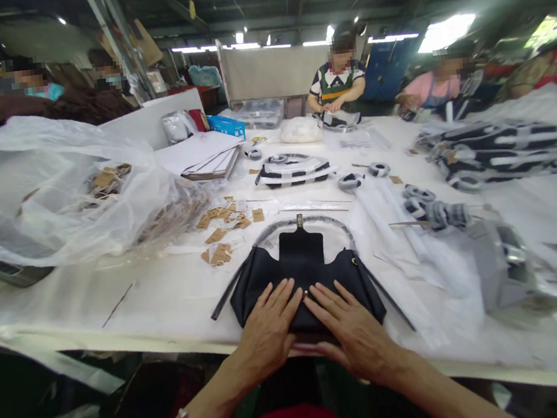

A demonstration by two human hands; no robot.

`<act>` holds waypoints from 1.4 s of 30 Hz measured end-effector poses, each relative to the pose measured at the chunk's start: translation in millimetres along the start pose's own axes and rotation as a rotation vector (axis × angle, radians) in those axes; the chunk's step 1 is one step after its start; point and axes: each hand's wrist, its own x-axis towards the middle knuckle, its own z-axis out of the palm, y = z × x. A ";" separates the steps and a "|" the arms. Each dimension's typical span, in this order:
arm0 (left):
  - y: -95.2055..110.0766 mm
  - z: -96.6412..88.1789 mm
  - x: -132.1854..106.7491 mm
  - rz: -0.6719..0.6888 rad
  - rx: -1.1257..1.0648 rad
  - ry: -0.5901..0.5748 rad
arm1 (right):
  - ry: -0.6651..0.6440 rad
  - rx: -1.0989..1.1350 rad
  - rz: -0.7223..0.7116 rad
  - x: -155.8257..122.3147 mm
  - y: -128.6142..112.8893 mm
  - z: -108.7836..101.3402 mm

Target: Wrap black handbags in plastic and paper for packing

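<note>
A black leather handbag (305,293) lies flat on the white-covered table (118,301), its flap stretched away from me. My left hand (267,324) and my right hand (349,327) rest flat on the bag's near part, fingers spread, fingertips nearly meeting at a small gold stud. Neither hand grips anything. A curved grey-wrapped handle with a metal clasp (300,220) arcs beyond the flap. Thin black strips (228,294) lie along both sides of the bag. Just to the left of the flap is a scatter of small kraft paper tags (217,236).
A large translucent plastic bag (55,194) covers the left of the table. Wrapped black-and-white bag parts (503,150) pile up on the right, beside a grey object in plastic (501,264). Co-workers stand across the table, with paper sheets (202,156) and a blue box (226,126) near them.
</note>
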 end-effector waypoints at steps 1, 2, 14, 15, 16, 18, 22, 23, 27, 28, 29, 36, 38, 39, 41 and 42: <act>-1.4 -3.5 -0.3 0.011 -0.021 -0.018 | -0.017 0.021 0.013 1.3 -1.8 -2.4; -3.3 -6.4 0.1 0.028 -0.040 -0.032 | -0.025 0.038 0.031 2.7 -3.3 -3.7; -6.7 20.9 53.0 0.115 -0.045 0.032 | -0.075 -0.001 0.142 11.3 -10.8 -3.5; -8.5 25.4 51.9 0.131 -0.006 0.060 | -0.056 -0.016 0.142 8.0 -12.4 -4.3; -10.5 28.9 50.2 0.147 0.025 0.087 | -0.032 -0.033 0.150 3.7 -13.6 -4.4; -12.8 32.6 46.4 0.174 0.073 0.139 | 0.029 -0.071 0.198 -7.6 -15.1 -1.5; -2.6 30.8 38.2 0.153 0.175 0.212 | 0.154 -0.140 0.312 -32.1 -16.6 14.0; 2.1 30.1 35.8 0.124 0.205 0.230 | 0.181 -0.150 0.323 -36.7 -17.1 18.1; 17.2 30.0 28.1 0.028 0.283 0.288 | 0.277 -0.166 0.321 -45.3 -19.1 26.4; 18.8 30.3 27.4 0.023 0.290 0.294 | 0.294 -0.165 0.312 -45.8 -19.3 26.4; 19.6 30.5 27.2 0.025 0.294 0.294 | 0.309 -0.164 0.303 -46.1 -19.5 25.9; 17.8 30.2 30.3 0.037 0.306 0.290 | 0.449 -0.195 0.279 -49.5 -26.2 28.6; 17.7 29.7 30.6 0.043 0.305 0.287 | 0.489 -0.213 0.291 -53.2 -29.9 32.1; 17.7 29.2 30.7 0.047 0.303 0.287 | 0.497 -0.219 0.296 -55.9 -32.0 33.7; 18.0 28.1 31.0 0.056 0.302 0.289 | 0.494 -0.223 0.309 -62.8 -36.5 35.5; 18.2 27.5 31.0 0.060 0.302 0.290 | 0.492 -0.219 0.314 -66.7 -38.6 35.1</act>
